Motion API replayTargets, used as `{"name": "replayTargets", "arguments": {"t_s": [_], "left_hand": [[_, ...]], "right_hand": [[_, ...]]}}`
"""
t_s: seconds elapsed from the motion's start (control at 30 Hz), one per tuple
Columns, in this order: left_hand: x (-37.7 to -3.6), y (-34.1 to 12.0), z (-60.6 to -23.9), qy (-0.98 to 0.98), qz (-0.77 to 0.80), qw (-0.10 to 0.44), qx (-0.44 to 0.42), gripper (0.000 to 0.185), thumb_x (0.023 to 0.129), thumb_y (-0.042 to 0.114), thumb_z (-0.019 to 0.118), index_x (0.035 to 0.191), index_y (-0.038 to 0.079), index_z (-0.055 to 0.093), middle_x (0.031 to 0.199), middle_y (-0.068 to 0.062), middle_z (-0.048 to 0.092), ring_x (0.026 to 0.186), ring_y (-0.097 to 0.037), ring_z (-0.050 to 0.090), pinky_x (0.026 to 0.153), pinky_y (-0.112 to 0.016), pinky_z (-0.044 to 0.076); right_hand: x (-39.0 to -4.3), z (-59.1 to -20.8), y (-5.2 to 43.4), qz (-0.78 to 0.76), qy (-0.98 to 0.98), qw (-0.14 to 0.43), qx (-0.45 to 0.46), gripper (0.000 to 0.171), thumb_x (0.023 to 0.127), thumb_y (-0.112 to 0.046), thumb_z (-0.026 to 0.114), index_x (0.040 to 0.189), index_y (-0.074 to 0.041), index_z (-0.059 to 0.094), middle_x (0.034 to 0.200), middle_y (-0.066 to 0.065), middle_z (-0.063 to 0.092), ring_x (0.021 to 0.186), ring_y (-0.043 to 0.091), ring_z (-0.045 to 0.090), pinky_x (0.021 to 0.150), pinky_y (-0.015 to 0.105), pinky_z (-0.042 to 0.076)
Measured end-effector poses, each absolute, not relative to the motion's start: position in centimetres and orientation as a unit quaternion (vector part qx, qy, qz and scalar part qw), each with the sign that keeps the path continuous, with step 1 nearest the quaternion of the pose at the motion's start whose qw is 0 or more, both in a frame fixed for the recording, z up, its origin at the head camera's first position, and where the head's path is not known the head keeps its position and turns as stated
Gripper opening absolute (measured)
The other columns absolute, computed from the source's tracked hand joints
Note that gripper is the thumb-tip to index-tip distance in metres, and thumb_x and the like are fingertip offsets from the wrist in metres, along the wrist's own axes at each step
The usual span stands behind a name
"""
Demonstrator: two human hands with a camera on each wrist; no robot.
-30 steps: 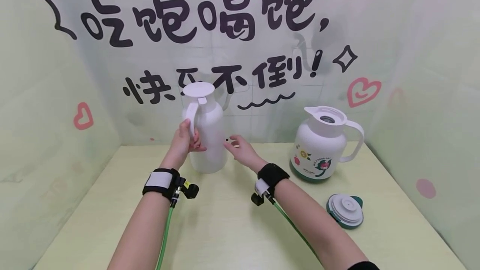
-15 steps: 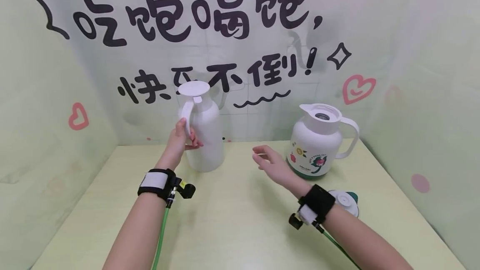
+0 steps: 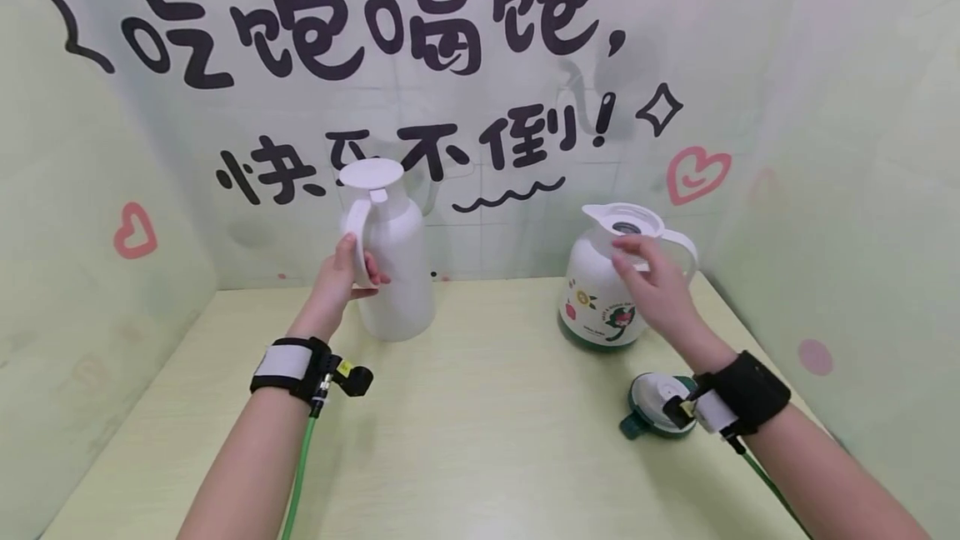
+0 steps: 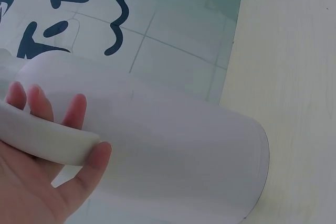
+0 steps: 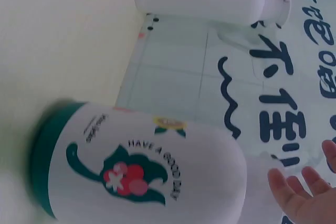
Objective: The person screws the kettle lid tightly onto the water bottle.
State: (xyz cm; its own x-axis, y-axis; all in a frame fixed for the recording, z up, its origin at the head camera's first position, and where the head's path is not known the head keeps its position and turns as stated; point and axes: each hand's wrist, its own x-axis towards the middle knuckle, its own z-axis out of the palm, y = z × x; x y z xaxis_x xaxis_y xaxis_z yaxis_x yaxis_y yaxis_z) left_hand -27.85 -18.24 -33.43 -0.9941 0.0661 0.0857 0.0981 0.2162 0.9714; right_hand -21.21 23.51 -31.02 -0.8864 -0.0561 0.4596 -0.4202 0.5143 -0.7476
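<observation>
A tall plain white thermos jug (image 3: 401, 273) with a flat disc-like top stands upright at the back left. My left hand (image 3: 333, 283) holds its handle (image 4: 50, 139), with the fingers passed through the loop between handle and body. At the back right is a shorter white thermos jug (image 3: 592, 286) with a green base and printed fruit and flowers. Its top is uncovered. Over the right side of its neck comes my right hand (image 3: 660, 286), fingers spread and slightly bent; the right wrist view shows these fingertips (image 5: 277, 179) by the neck, holding nothing.
A grey and green lid (image 3: 656, 398) lies on the table (image 3: 480, 432) in front of the shorter jug, partly under the right wrist's camera. Curtain-like printed walls (image 3: 480, 248) enclose the table at the back and both sides. Green cables (image 3: 300, 473) trail from both wrist straps.
My right hand has moved right, from beside the tall jug to the neck of the shorter one. My left hand stays on the tall jug's handle. The head view has shifted slightly right.
</observation>
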Motion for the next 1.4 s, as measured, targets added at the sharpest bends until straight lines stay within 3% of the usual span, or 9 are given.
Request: {"name": "replayTargets", "arguments": {"t_s": [0.17,0.4,0.57,0.67,0.73,0.83,1.03,1.2,1.4], "left_hand": [[-27.4,-18.1,-32.9,-0.781,-0.623,0.026,-0.037,0.066,0.099,0.060,0.020,0.097,0.002,0.049,0.083,-0.006,0.059,0.088,-0.015,0.060,0.086,-0.053,0.046],[-25.8,-17.2,-32.2,-0.788,-0.602,0.121,0.048,0.061,0.099,0.054,0.037,0.120,-0.001,0.049,0.116,-0.018,0.053,0.104,-0.027,0.049,0.085,-0.041,0.045],[-24.5,-15.6,-32.4,-0.768,-0.568,0.287,0.072,0.040,0.099,0.038,0.049,0.111,0.000,0.052,0.103,-0.011,0.054,0.090,-0.021,0.050,0.074,-0.030,0.042],[-23.7,-14.3,-32.5,-0.735,-0.546,0.402,0.023,0.024,0.096,0.020,0.055,0.100,-0.003,0.054,0.092,-0.010,0.054,0.083,-0.018,0.048,0.072,-0.030,0.039],[-23.2,-13.4,-32.7,-0.717,-0.531,0.451,-0.027,0.018,0.093,0.013,0.058,0.095,-0.005,0.055,0.088,-0.011,0.053,0.081,-0.018,0.048,0.072,-0.030,0.037],[-22.8,-11.9,-33.0,-0.703,-0.515,0.480,-0.103,0.016,0.089,0.009,0.058,0.090,-0.007,0.056,0.084,-0.014,0.054,0.080,-0.021,0.050,0.072,-0.032,0.036],[-22.5,-9.2,-34.1,-0.717,-0.503,0.441,-0.196,0.013,0.085,0.009,0.062,0.088,-0.003,0.058,0.085,-0.015,0.056,0.079,-0.027,0.054,0.071,-0.034,0.041],[-22.8,-7.4,-35.2,-0.782,-0.504,0.304,-0.206,0.018,0.087,0.013,0.067,0.095,-0.001,0.060,0.089,-0.012,0.059,0.081,-0.027,0.055,0.071,-0.038,0.046],[-23.2,-5.7,-36.8,-0.840,-0.501,0.129,-0.164,0.024,0.092,0.028,0.064,0.103,0.007,0.062,0.089,-0.005,0.061,0.083,-0.020,0.056,0.070,-0.036,0.046]], "right_hand": [[-22.1,-30.4,26.5,0.470,-0.841,0.254,0.085,0.038,0.101,-0.019,0.046,0.129,0.006,0.046,0.133,0.022,0.042,0.124,0.035,0.039,0.096,0.050,0.040],[-23.3,-30.7,29.8,0.479,-0.847,0.232,-0.021,0.051,0.104,-0.031,0.034,0.143,0.001,0.034,0.142,0.023,0.039,0.128,0.037,0.036,0.100,0.052,0.033],[-23.9,-30.9,31.2,0.488,-0.846,0.208,-0.055,0.053,0.105,-0.032,0.030,0.146,0.001,0.030,0.141,0.026,0.040,0.127,0.038,0.038,0.102,0.051,0.032],[-24.1,-31.1,31.9,0.497,-0.846,0.181,-0.059,0.055,0.105,-0.032,0.028,0.146,0.004,0.029,0.141,0.028,0.039,0.128,0.039,0.037,0.104,0.051,0.030],[-24.2,-31.3,32.1,0.505,-0.845,0.167,-0.059,0.055,0.105,-0.032,0.027,0.144,0.007,0.031,0.137,0.030,0.042,0.126,0.038,0.039,0.104,0.050,0.030],[-24.2,-31.7,32.4,0.511,-0.844,0.150,-0.060,0.055,0.105,-0.033,0.025,0.140,0.009,0.037,0.130,0.030,0.047,0.117,0.033,0.044,0.101,0.048,0.033],[-23.9,-32.1,32.5,0.518,-0.844,0.129,-0.048,0.055,0.105,-0.037,0.029,0.135,0.008,0.041,0.124,0.027,0.049,0.108,0.026,0.047,0.089,0.041,0.044],[-23.0,-32.3,32.6,0.515,-0.847,0.121,-0.044,0.051,0.104,-0.037,0.034,0.128,0.007,0.043,0.110,0.019,0.052,0.098,0.020,0.050,0.079,0.033,0.048],[-21.5,-32.3,32.7,0.529,-0.846,0.067,-0.017,0.049,0.103,-0.038,0.038,0.120,0.007,0.046,0.095,0.010,0.057,0.090,0.014,0.054,0.077,0.035,0.052]]}}
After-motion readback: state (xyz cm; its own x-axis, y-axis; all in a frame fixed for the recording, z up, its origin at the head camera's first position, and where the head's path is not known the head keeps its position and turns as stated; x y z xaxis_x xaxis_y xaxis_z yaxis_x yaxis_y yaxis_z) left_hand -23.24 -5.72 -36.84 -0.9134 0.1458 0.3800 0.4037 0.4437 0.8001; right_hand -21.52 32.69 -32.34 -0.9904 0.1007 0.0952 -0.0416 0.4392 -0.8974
